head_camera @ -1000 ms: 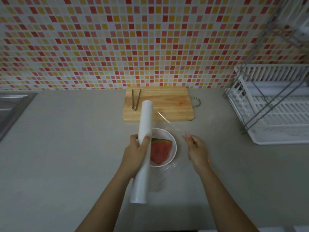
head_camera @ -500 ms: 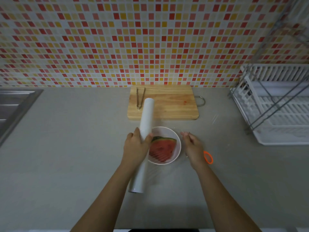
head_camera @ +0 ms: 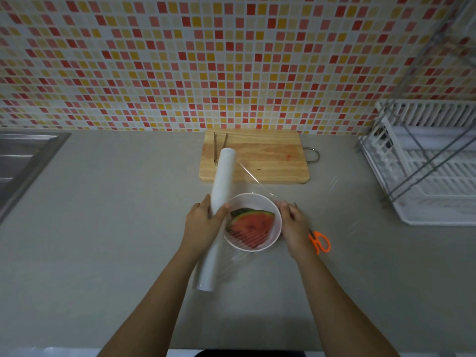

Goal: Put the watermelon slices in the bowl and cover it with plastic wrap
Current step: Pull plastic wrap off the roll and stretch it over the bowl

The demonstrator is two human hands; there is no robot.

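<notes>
A white bowl (head_camera: 260, 202) stands on the grey counter with sliced watermelon (head_camera: 251, 225) lying inside it. My left hand (head_camera: 202, 222) grips a long white roll of plastic wrap (head_camera: 219, 202) just left of the bowl. A clear sheet of plastic wrap (head_camera: 253, 180) stretches from the roll over the bowl to my right hand (head_camera: 295, 228), which pinches its free edge at the bowl's right rim.
A wooden cutting board (head_camera: 260, 157) with metal tongs (head_camera: 219, 148) lies behind the bowl. Orange-handled scissors (head_camera: 319, 242) rest right of my right hand. A white dish rack (head_camera: 432, 163) fills the right side, a steel sink (head_camera: 20, 161) the far left.
My right hand has come in closer to the bowl's right rim with the sheet's edge. The scissors, hidden a second ago, now show beside it. The roll stays in my left hand.
</notes>
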